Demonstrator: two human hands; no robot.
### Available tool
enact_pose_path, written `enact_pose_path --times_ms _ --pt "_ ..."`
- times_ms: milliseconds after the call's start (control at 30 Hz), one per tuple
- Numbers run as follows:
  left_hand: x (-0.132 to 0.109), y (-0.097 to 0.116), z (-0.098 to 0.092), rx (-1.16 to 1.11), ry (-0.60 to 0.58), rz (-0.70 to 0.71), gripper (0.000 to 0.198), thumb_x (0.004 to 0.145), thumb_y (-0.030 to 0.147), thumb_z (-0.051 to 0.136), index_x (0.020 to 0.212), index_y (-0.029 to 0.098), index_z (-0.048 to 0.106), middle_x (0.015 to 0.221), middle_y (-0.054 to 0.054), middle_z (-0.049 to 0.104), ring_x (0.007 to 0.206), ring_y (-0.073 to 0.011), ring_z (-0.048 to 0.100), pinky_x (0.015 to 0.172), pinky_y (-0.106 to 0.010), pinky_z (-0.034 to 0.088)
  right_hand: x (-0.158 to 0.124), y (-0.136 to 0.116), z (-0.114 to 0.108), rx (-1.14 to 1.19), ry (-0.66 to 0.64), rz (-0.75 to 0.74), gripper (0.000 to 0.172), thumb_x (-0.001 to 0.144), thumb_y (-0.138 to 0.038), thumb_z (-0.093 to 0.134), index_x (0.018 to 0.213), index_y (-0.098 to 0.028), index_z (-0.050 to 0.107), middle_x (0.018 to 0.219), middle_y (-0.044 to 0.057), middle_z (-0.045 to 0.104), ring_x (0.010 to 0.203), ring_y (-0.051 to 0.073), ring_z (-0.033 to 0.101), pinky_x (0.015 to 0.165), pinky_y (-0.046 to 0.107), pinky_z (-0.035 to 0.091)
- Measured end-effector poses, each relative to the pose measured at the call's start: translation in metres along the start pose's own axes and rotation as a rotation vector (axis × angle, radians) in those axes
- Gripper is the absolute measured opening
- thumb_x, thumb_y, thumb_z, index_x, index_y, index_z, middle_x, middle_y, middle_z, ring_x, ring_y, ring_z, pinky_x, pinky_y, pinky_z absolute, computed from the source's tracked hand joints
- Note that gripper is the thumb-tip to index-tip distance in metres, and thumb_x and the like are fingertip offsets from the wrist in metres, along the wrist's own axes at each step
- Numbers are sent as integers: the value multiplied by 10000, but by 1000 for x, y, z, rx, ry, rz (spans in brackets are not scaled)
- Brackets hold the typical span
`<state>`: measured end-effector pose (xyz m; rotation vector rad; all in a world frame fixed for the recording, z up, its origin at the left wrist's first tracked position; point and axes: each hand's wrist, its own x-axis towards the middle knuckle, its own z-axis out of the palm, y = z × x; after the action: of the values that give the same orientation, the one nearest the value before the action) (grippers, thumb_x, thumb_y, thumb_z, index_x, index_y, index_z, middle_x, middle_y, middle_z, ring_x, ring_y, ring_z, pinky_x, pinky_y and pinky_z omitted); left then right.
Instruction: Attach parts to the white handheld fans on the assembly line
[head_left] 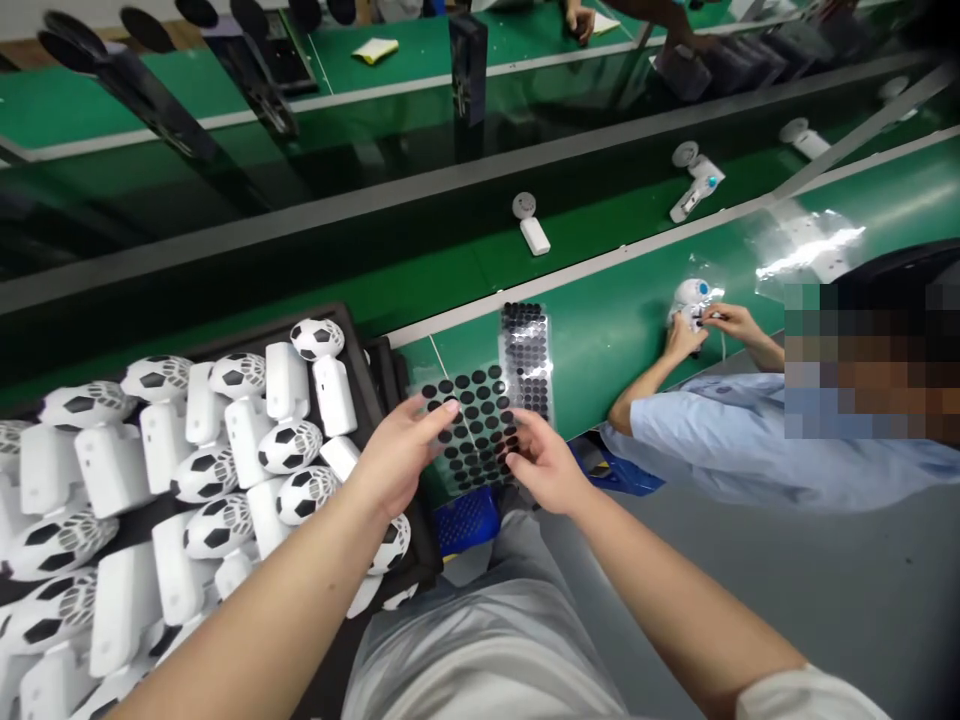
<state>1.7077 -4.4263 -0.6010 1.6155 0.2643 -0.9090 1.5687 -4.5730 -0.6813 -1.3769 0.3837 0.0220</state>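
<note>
1. Between both hands, a sheet of black adhesive dots is held up off the belt, its long axis running away from the wearer and tilted slightly.
2. Left hand: fingers extended, closed narrowly on the sheet's left edge; thumb hidden.
3. Right hand: fingers slightly curled, holding the sheet's right edge. Neither hand is clearly nearer; each is at one side.
4. Just beyond the sheet: a second dot sheet, overlapping its far end.
5. Left of the sheet: a black tray packed with white football-patterned units.
6. Right of the sheet: on a green conveyor belt, a co-worker's hands work at a white unit.
</note>
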Motion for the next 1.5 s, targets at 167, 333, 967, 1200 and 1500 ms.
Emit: enact_pose_path --times_ms 167,333,967,1200,1500 --pt "-8 -4 0 -163 -54 41 488 580 457 866 908 136 701 831 -86 746 734 -204 684 704 -320 541 -13 -26 5 -314 143 -193 554 809 -194 628 1342 -237 484 1092 99 659 979 243 664 811 402 567" --pt "-20 -15 5 -187 -52 114 434 618 413 873 940 157 732 873 -60 761 742 -159 667 715 -263 520 -1 -67 18 -618 417 -550 211 873 -217 638 1084 -228 647 1242 121 638 1183 270 588 1034 466 464" --pt "-59 3 -31 445 -230 415 180 854 314 606 854 231 767 942 -42 759 875 -213 682 833 -300 521 -12 -103 47 -751 137 -515 113 897 -251 661 956 -247 757 935 66 702 868 214 654 787 358 552" --pt "-77 1 -29 525 -200 440 230 901 306 541 846 221 748 871 -9 751 807 -173 672 758 -270 491 -19 -116 51 -959 41 -635 140 934 -177 607 877 -215 729 860 42 733 760 184 665 727 324 538" --pt "-30 0 -17 703 -198 306 357 967 384 487 753 154 657 630 -1 632 574 -125 584 572 -256 475 -1 -81 40 -747 170 -288 125 838 -327 659 816 -247 752 889 38 753 802 225 697 774 342 542"
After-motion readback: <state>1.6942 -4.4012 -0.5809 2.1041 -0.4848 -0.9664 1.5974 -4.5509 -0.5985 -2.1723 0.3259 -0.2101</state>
